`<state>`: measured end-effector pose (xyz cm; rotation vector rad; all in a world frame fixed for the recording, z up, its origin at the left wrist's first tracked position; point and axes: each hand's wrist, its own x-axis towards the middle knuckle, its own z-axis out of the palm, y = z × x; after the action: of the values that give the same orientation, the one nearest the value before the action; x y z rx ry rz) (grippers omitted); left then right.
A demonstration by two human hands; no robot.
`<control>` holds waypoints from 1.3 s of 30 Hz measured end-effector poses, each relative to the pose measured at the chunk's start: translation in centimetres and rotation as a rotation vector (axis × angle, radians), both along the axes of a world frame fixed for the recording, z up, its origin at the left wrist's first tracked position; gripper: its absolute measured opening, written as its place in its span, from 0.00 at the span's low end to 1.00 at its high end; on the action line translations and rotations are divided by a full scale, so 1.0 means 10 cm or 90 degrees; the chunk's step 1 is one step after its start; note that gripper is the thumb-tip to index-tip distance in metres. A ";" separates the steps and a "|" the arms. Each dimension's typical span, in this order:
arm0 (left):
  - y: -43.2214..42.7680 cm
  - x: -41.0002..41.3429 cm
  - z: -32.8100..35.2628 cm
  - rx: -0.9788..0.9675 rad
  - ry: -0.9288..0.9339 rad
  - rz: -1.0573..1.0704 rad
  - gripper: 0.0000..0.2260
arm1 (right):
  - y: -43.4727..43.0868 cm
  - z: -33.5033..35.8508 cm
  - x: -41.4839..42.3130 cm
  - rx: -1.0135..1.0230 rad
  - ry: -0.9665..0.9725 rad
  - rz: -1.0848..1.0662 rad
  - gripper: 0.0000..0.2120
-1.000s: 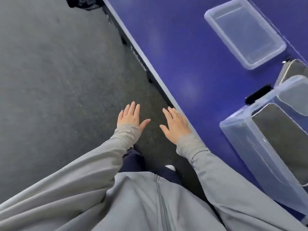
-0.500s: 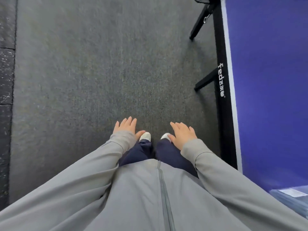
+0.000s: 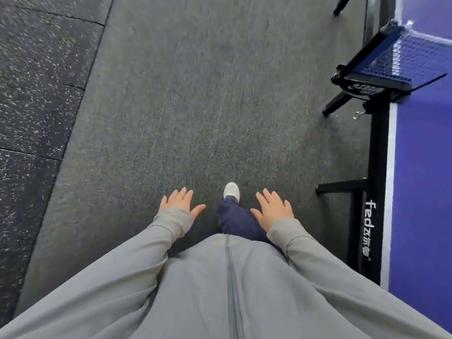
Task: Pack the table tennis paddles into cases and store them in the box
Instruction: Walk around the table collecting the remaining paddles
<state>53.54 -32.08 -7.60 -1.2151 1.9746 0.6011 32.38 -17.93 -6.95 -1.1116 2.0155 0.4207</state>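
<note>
- Both hands are held out flat in front of the body, palms down, fingers spread wide, nothing gripped: left hand [image 3: 180,201], right hand [image 3: 274,207].
- Grey sleeves [image 3: 315,255] are seen down to the wrists; a white shoe [image 3: 231,189] and dark trouser leg [image 3: 236,220] are planted between the hands, so a walking stride is judged.
- Grey floor mat [image 3: 195,94] is underfoot; a speckled darker mat [image 3: 36,81] lies off to the left.
- Table tennis table [image 3: 420,192] runs along the right of the view; only its near long edge with the white line and black frame is seen.
- Net [image 3: 413,57] and its clamp post [image 3: 364,84] are fixed at that edge, ahead of the body.
- No paddles, cases or box are in view; their location cannot be told from this view.
- Step in hand is judged as transit along the table's long edge, presumably to fetch or return task items.
- To do it well: clearance is to be kept from the protruding frame legs [image 3: 342,185] and the net clamp, both at snag height or foot level.
- Hands are best kept free and empty until the items are reached.
- Gaze should be lifted toward the tabletop so the paddles and cases can be located before a reach is committed.
- Progress cannot be judged from this view.
</note>
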 end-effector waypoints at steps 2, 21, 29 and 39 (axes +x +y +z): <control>-0.41 -0.19 0.06 -0.019 0.002 -0.004 0.32 | -0.37 0.00 -0.25 -0.003 0.009 0.013 0.28; -4.12 -0.72 0.12 -0.058 0.008 0.011 0.32 | -3.70 0.13 -1.10 0.000 -0.041 -0.174 0.27; -5.09 -1.55 0.14 -0.031 -0.007 -0.074 0.32 | -4.80 0.24 -1.58 -0.074 -0.026 -0.128 0.27; -6.00 -3.48 0.10 0.001 0.027 -0.052 0.30 | -5.15 0.06 -3.45 0.000 -0.020 -0.283 0.28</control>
<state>18.74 -92.03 -6.55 -1.1245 2.0476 0.5907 -2.14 -69.40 -6.39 -0.6345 2.1562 0.1711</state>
